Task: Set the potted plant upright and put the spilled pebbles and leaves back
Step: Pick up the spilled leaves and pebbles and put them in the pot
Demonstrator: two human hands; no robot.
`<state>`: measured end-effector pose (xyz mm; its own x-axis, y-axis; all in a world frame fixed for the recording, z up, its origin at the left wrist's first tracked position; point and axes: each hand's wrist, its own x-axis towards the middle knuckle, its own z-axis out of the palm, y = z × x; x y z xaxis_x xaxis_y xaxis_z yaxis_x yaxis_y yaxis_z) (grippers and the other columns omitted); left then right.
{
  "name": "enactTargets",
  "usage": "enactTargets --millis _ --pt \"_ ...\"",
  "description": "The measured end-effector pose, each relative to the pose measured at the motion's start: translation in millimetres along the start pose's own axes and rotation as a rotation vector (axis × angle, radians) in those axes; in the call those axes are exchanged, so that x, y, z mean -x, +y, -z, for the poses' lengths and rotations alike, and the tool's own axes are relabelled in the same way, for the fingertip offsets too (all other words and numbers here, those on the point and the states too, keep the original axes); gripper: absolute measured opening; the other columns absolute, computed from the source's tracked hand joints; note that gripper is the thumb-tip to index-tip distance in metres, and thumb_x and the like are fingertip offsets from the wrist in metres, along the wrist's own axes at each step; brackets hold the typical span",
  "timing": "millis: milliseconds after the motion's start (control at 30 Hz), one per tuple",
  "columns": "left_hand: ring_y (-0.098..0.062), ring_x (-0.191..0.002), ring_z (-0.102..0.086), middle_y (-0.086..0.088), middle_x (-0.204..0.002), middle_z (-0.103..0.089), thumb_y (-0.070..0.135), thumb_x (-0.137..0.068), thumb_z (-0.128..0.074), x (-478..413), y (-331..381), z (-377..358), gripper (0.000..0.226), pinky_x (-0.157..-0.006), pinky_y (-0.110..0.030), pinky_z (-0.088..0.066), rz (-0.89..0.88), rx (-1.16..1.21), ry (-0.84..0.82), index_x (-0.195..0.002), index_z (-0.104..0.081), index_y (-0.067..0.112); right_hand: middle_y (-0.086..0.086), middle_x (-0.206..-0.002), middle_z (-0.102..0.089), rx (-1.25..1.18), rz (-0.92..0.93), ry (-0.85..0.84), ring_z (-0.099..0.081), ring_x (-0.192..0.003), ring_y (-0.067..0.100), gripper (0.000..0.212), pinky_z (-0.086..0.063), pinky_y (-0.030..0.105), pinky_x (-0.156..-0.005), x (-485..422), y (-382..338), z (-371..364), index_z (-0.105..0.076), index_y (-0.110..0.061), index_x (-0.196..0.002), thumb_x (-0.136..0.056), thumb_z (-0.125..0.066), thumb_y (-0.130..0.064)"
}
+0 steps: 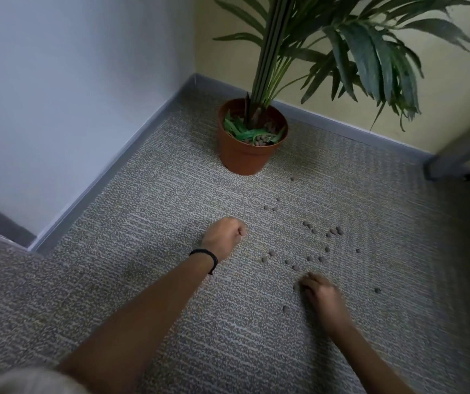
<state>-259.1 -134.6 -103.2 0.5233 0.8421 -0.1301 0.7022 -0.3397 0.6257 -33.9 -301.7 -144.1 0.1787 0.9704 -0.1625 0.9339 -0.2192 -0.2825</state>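
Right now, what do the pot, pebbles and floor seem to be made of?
Pot: probably plastic, smooth matte terracotta-coloured wall, thin even rim. Pebbles: possibly fired clay; dull brown, rounded, too small to confirm. Floor: carpet, grey flecked pile in fine rows.

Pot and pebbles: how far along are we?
Done: the pot stands upright, with leaves and some pebbles inside. In hand: the left hand is a fist, contents hidden; the blurred right hand reaches toward a pebble. Left: many spilled pebbles scattered on the carpet.

Both forearms are bare, and the left hand has a thin black wristband.
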Motion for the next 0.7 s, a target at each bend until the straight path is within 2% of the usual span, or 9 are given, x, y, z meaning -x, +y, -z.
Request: enactTargets --millis 100,167,267,333,367,433,533,600,700 --pt "-0.023 -0.093 -0.068 -0.010 -0.102 -0.071 0.003 -0.089 -0.063 -9 1 16 0.013 -0.087 -0.037 -0.057 0.164 0.282 0.091 -0.097 -0.073 0.003 0.005 -0.088 -0.072 -0.420 -0.243 0.161 -0.065 -0.081 0.017 0.011 -0.047 0.019 -0.071 -17 -17 12 -0.074 -0.005 -0.092 -0.084 -0.067 -0.004" --pt "-0.024 -0.081 -0.067 -0.015 -0.095 -0.072 0.002 -0.087 -0.065 -20 5 35 0.010 -0.079 -0.035 -0.059 0.248 0.464 0.178 -0.094 -0.072 0.000 0.003 -0.079 -0.070 -0.739 -0.411 0.167 -0.064 -0.078 0.018 0.012 -0.048 0.013 -0.063 -42 -34 29 -0.073 -0.002 -0.092 -0.081 -0.071 -0.007" --pt "-0.013 -0.065 -0.061 -0.005 -0.079 -0.066 0.001 -0.087 -0.064 -45 20 71 0.010 -0.053 -0.016 -0.053 0.307 0.657 0.277 -0.094 -0.071 0.000 0.006 -0.092 -0.068 -1.171 -0.527 0.018 -0.065 -0.084 0.019 0.011 -0.053 0.023 -0.077 -97 -65 76 -0.068 -0.005 -0.092 -0.081 -0.069 -0.006" --pt "-0.014 -0.075 -0.062 -0.005 -0.086 -0.064 -0.002 -0.088 -0.063 -69 37 94 0.010 -0.062 -0.014 -0.055 0.330 0.822 0.313 -0.096 -0.069 -0.003 0.008 -0.102 -0.067 -1.350 -0.496 -0.009 -0.065 -0.086 0.017 0.014 -0.053 0.026 -0.087 -136 -88 114 -0.064 -0.005 -0.097 -0.083 -0.064 -0.002" --pt "-0.016 -0.083 -0.063 -0.008 -0.093 -0.063 -0.003 -0.088 -0.063 -83 47 106 0.009 -0.074 -0.018 -0.056 0.336 0.918 0.318 -0.095 -0.068 -0.005 0.012 -0.109 -0.066 -1.431 -0.480 0.013 -0.064 -0.085 0.016 0.019 -0.054 0.023 -0.084 -154 -100 131 -0.061 0.001 -0.103 -0.084 -0.062 0.002" --pt "-0.021 -0.091 -0.061 -0.012 -0.098 -0.061 -0.003 -0.090 -0.061 -108 68 127 0.010 -0.087 -0.025 -0.053 0.341 1.038 0.327 -0.096 -0.066 -0.008 0.021 -0.118 -0.062 -1.530 -0.465 0.071 -0.064 -0.080 0.017 0.021 -0.058 0.016 -0.064 -188 -124 160 -0.057 0.008 -0.106 -0.085 -0.059 0.007" --pt "-0.015 -0.070 -0.067 -0.018 -0.093 -0.061 0.006 -0.096 -0.055 -131 91 155 0.023 -0.067 -0.017 -0.055 0.361 1.130 0.302 -0.111 -0.062 -0.009 0.024 -0.117 -0.061 -1.573 -0.463 0.113 -0.064 -0.077 0.020 0.027 -0.056 0.017 -0.049 -226 -153 187 -0.055 0.009 -0.118 -0.091 -0.053 0.003" --pt "-0.014 -0.082 -0.070 -0.018 -0.102 -0.062 0.012 -0.100 -0.049 -135 98 164 0.031 -0.062 -0.014 -0.052 0.362 1.141 0.258 -0.123 -0.057 -0.007 0.020 -0.101 -0.062 -1.560 -0.454 0.115 -0.059 -0.070 0.019 0.027 -0.054 0.018 -0.043 -241 -163 196 -0.051 0.009 -0.121 -0.097 -0.045 -0.001" --pt "-0.016 -0.095 -0.056 -0.006 -0.105 -0.056 0.016 -0.102 -0.046 -129 88 158 0.027 -0.080 -0.025 -0.047 0.310 1.008 0.240 -0.120 -0.059 0.001 0.008 -0.079 -0.055 -1.477 -0.436 0.150 -0.054 -0.066 0.014 0.017 -0.052 0.021 -0.052 -240 -157 199 -0.055 -0.004 -0.091 -0.098 -0.039 -0.003"
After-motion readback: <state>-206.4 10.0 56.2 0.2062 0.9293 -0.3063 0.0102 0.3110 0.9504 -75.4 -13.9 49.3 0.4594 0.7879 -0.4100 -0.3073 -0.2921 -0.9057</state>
